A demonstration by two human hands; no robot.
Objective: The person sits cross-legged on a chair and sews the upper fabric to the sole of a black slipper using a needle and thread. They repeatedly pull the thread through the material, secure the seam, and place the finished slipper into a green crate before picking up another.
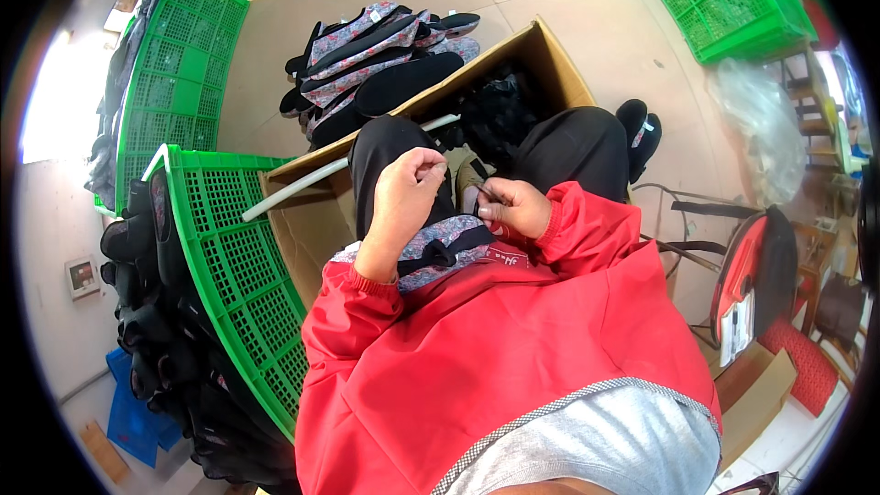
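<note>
On my lap lies a floral cloth shoe (424, 247) with a black strap, partly covered by my left forearm and red sleeve. My left hand (408, 194) is raised just above it, thumb and fingertips pinched together; anything between them is too small to make out. Opposite it, my right hand (518, 209) closes on a thin dark piece (490, 191) whose kind I cannot tell. The two hands are a short way apart, over the gap between my knees.
A cardboard box (564, 64) with black material stands before my knees, a white rod (302, 191) across its edge. Beyond it is a pile of floral shoes (367, 55) with black soles. Green crates (243, 257) stand at left, beside many black shoes (165, 312). Another green crate (710, 0) is far right.
</note>
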